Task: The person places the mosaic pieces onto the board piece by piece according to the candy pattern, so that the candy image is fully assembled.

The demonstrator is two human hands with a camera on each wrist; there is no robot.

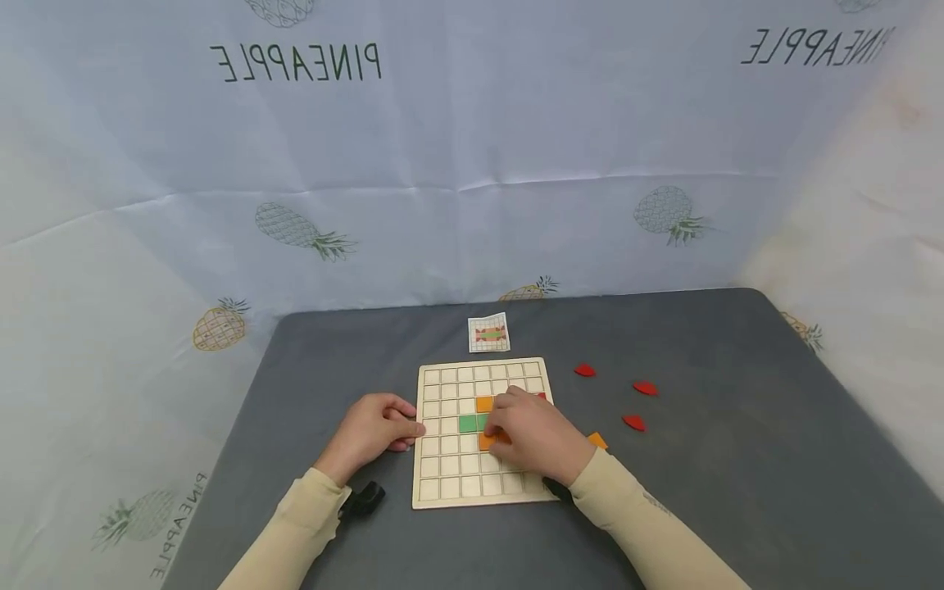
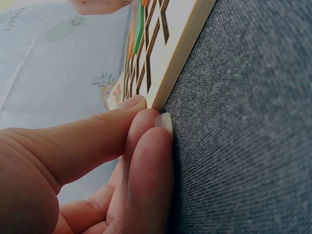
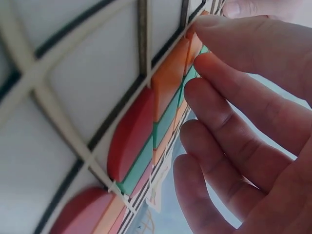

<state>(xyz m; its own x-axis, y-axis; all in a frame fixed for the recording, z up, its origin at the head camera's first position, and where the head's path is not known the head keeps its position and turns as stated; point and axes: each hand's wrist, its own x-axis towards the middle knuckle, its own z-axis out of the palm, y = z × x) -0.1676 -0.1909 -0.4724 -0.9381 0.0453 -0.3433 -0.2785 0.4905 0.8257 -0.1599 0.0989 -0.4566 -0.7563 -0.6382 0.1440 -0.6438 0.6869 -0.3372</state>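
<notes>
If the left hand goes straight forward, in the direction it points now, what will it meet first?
Most likely the board: the left hand pinches its left edge between thumb and finger, so going straight on would probably push against it.

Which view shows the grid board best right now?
The head view: it shows nearly all of the grid board, with the right hand covering part. The left wrist view catches only a slanted stretch along one edge; the right wrist view, a close, slanted part.
</notes>
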